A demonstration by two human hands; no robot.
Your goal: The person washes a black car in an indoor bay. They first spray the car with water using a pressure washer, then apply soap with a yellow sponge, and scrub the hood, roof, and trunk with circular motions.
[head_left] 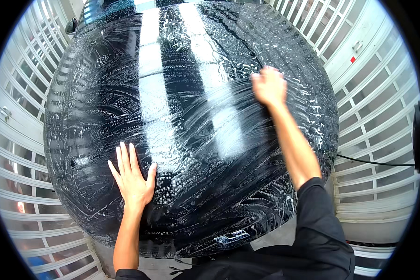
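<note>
White grated floor around, soapy black car hood (186, 116) running lengthwise near to far, left hand (133, 179) flat with fingers spread, right hand (268, 86) far right, blurred, grip unclear.

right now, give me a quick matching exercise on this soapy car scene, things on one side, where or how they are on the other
Things:
1. left hand
2. right hand
3. black car panel
4. white slatted shutter

States or places:
A. stands behind and around the car
B. stretched far out, blurred, on the suds
C. covered in soapy swirls
D. flat, fingers spread, near the lower edge

Pairs: 1-D, 2-B, 3-C, 4-A
</note>
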